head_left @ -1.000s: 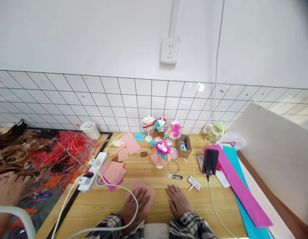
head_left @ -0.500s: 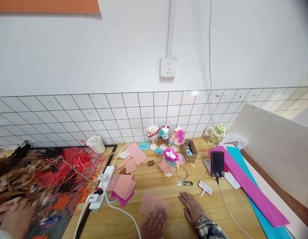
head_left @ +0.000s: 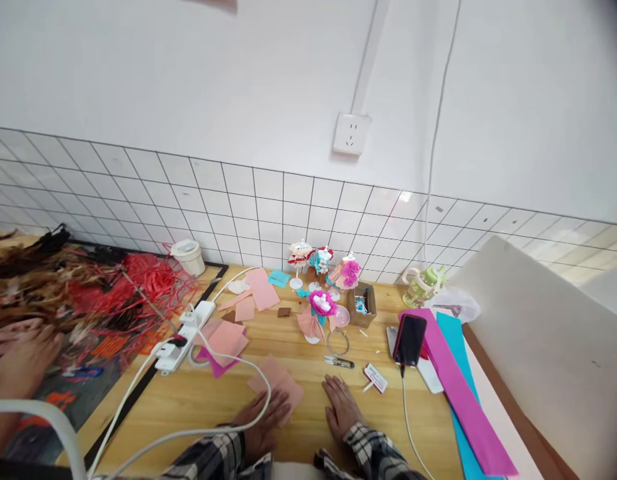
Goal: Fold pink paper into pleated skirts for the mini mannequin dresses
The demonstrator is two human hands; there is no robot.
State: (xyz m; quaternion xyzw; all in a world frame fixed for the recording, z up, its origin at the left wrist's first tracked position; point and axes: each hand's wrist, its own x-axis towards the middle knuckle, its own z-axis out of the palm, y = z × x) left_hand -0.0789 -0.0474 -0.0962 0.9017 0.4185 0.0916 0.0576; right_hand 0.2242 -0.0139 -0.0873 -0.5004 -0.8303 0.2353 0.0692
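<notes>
My left hand (head_left: 261, 420) lies flat on the wooden table (head_left: 313, 373), its fingers resting on the near edge of a pink paper square (head_left: 277, 385). A white cable (head_left: 203, 427) crosses over its wrist. My right hand (head_left: 341, 408) lies flat and open on the bare wood just right of that paper, holding nothing. Small snips (head_left: 338, 362) and a little white-and-red box (head_left: 375, 377) sit just beyond my right hand. Both my sleeves are plaid.
A white power strip (head_left: 183, 335), loose pink papers (head_left: 223, 339), small paper-dressed doll figures (head_left: 318, 307), a cardboard box (head_left: 362, 303), a phone (head_left: 410, 339), and magenta and blue paper strips (head_left: 458, 393) lie around. Another person's hands (head_left: 18, 353) rest on red and brown strands at left.
The view has shifted and tilted, bringing my forearms back into the picture. Both my hands stay flat on the table in the same places.
</notes>
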